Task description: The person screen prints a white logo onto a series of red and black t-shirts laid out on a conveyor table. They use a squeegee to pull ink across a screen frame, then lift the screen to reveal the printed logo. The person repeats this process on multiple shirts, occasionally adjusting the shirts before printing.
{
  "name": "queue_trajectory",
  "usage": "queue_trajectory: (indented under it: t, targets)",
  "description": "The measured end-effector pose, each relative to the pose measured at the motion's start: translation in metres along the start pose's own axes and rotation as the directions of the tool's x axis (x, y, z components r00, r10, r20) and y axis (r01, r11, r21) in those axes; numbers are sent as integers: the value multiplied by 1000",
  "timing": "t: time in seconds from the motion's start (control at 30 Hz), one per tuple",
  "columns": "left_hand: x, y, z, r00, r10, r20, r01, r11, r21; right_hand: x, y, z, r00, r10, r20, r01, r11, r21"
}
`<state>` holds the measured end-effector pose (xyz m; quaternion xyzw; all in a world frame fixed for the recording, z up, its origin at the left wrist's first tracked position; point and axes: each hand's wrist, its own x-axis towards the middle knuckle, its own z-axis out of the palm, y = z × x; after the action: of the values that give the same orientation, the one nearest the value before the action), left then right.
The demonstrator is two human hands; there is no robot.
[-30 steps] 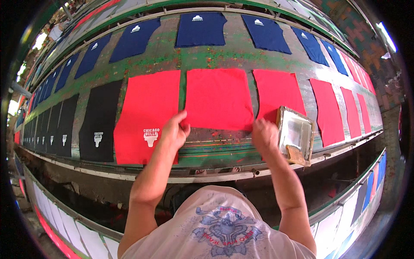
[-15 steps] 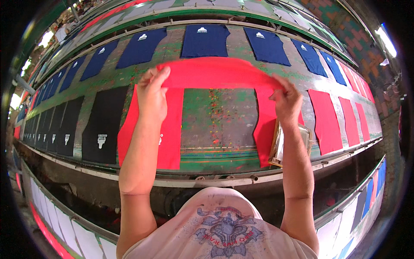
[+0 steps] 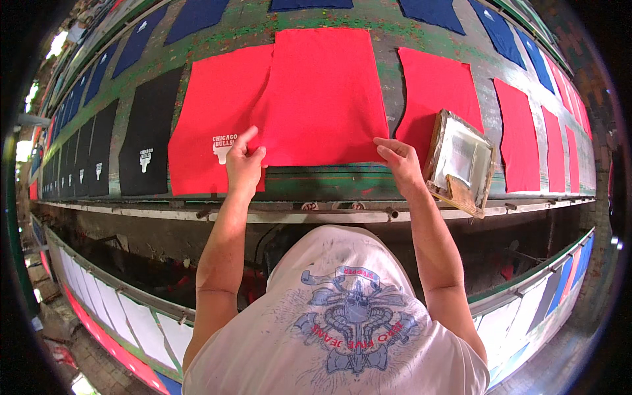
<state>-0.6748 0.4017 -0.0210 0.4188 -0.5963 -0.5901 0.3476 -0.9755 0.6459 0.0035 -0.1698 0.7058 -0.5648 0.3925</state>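
Observation:
A plain red fabric panel (image 3: 326, 92) lies spread on the long printing table, its left edge overlapping a red panel with a white print (image 3: 210, 118). At its near left corner is my left hand (image 3: 245, 168), index finger stretched out and thumb apart, its thumb close to the cloth edge. My right hand (image 3: 401, 164) is at the near right corner, thumb and index finger closed on the cloth edge. Just right of that hand, a wooden-framed printing screen (image 3: 487, 168) rests partly over another red panel (image 3: 438, 89) and overhangs the table's near edge.
Black printed panels (image 3: 151, 131) line the table on the left, and more red panels (image 3: 517, 131) continue on the right. Navy panels (image 3: 428, 13) form the far row. A metal rail (image 3: 164, 209) runs along the near edge. White panels (image 3: 122, 303) lie on a lower table behind.
The red panel, stretched in the air between both hands, now lies flat on the table. Both hands have come down toward the near edge, and the left fingers have opened.

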Motion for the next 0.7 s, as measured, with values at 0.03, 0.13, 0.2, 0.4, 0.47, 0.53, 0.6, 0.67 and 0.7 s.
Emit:
queue_trajectory:
  t: [0.03, 0.13, 0.2, 0.4, 0.47, 0.53, 0.6, 0.67, 0.7]
  targets:
    - [1, -3, -6, 999, -31, 43, 19, 967, 256, 1, 3, -1, 998, -56, -13, 54, 988, -143]
    - [-4, -8, -16, 989, 118, 86, -145, 877, 457, 0, 5, -2, 998, -57, -1, 52, 929, -367]
    - [-11, -10, -22, 987, 148, 67, -162, 858, 488, -6, 6, -3, 997, -56, 45, 70, 910, -408]
    - [-40, -30, -33, 979, 183, 93, -202, 790, 579, -35, 20, 1, 998, 24, 52, 6, 857, -516]
    - [-46, -37, -30, 971, 211, 109, -232, 736, 636, -38, 23, 6, 999, 0, 39, 25, 774, -633]
    - [-47, -40, -30, 964, 234, 123, -257, 721, 644, -42, 22, 9, 998, -59, 28, 63, 725, -686]
    - [-48, -42, -31, 964, 236, 119, -256, 717, 648, -45, 18, 12, 997, -82, 17, 68, 683, -727]
    - [-49, -42, -35, 961, 239, 142, -274, 731, 625, -48, 13, 12, 996, -87, 21, 74, 669, -739]
    - [-49, -42, -36, 961, 232, 151, -275, 739, 616, -48, 11, 10, 997, -73, 19, 62, 661, -747]
